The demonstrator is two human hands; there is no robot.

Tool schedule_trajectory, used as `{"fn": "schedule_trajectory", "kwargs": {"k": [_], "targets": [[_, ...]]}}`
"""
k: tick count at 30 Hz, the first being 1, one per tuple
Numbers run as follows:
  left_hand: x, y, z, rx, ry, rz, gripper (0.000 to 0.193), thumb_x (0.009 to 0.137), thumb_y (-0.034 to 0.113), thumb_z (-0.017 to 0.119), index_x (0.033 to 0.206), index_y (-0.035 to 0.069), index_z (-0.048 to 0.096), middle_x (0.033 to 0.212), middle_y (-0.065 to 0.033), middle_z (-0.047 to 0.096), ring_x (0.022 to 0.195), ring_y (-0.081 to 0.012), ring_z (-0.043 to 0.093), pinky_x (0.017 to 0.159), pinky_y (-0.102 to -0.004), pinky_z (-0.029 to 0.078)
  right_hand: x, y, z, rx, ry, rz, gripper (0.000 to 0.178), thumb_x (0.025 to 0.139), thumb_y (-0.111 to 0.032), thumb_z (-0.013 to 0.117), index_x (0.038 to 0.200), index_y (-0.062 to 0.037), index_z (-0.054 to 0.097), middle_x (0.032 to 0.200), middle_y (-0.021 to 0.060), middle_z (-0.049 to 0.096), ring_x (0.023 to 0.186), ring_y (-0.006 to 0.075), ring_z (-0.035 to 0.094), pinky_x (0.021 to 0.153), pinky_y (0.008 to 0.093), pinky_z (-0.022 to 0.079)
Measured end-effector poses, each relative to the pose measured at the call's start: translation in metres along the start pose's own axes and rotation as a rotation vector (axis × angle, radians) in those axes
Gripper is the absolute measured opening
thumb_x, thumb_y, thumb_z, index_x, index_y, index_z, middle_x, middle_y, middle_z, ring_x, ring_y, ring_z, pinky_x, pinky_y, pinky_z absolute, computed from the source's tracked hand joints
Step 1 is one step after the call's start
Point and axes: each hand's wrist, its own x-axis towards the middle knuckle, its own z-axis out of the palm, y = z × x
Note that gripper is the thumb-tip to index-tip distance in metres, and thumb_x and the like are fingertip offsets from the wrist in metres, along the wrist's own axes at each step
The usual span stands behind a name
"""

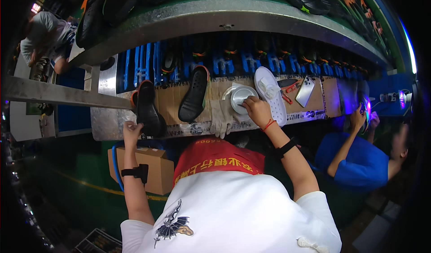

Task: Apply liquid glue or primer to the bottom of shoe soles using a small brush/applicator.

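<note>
My left hand (131,132) is closed, fingers curled, by the lower left edge of a black shoe sole with orange trim (149,111). Whether it grips that sole cannot be made out. My right hand (257,111) pinches over a round white pot with a grey top (242,98); what its fingers hold is hidden. A second black sole (194,93) lies left of the pot. Pale work gloves (221,117) hang over the bench's near edge. Right of the pot is a white perforated shoe sole (276,107) with crumpled white material (270,88) on it.
Red-handled pliers (289,89) and a phone (305,92) lie on the cardboard-covered bench (173,125). Blue racks (142,64) line its back. A metal shelf (224,17) with shoes passes overhead. A cardboard box (150,170) stands below. A co-worker in blue (354,161) works at right.
</note>
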Motion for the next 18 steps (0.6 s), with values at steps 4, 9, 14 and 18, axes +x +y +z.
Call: {"fn": "schedule_trajectory", "kwargs": {"k": [4, 9, 14, 18], "targets": [[-0.04, 0.062, 0.018, -1.411, -0.379, -0.333, 0.066, 0.082, 0.037, 0.061, 0.132, 0.001, 0.037, 0.126, -0.0228, 0.046, 0.106, -0.0438, 0.051, 0.085, -0.0508, 0.048, 0.002, -0.002, 0.002, -0.026, -0.046, -0.008, 0.014, 0.083, -0.02, 0.062, 0.082, -0.0071, 0.066, 0.085, 0.0094, 0.065, 0.066, 0.0333, 0.063, 0.058, 0.0421, 0.051], [-0.039, 0.049, 0.037, -1.739, -0.448, -0.461, 0.073, 0.084, 0.048, 0.054, 0.136, 0.0, 0.035, 0.133, -0.0267, 0.038, 0.116, -0.044, 0.044, 0.096, -0.0512, 0.043, 0.004, -0.005, 0.0, -0.054, -0.082, -0.007, 0.014, 0.083, -0.02, 0.062, 0.082, -0.007, 0.066, 0.085, 0.0093, 0.065, 0.066, 0.0334, 0.063, 0.058, 0.0417, 0.051], [-0.071, 0.084, 0.061, -1.259, -0.595, -0.134, 0.069, 0.085, 0.045, 0.056, 0.138, 0.006, 0.034, 0.133, -0.0197, 0.041, 0.117, -0.0329, 0.047, 0.098, -0.0438, 0.043, 0.006, -0.005, -0.011, 0.021, 0.03, 0.008, 0.015, 0.081, -0.018, 0.063, 0.077, -0.0045, 0.066, 0.083, 0.0107, 0.065, 0.068, 0.033, 0.063, 0.059, 0.0409, 0.05], [-0.094, 0.121, 0.07, -0.736, -0.49, 0.316, 0.091, 0.074, 0.023, 0.076, 0.142, 0.009, 0.017, 0.129, -0.0124, 0.042, 0.118, -0.0268, 0.047, 0.098, -0.0404, 0.043, 0.012, -0.015, -0.041, 0.186, 0.029, -0.019, 0.011, 0.081, -0.013, 0.063, 0.081, -0.0022, 0.067, 0.086, 0.0118, 0.066, 0.072, 0.0316, 0.064, 0.063, 0.0377, 0.051]]}}
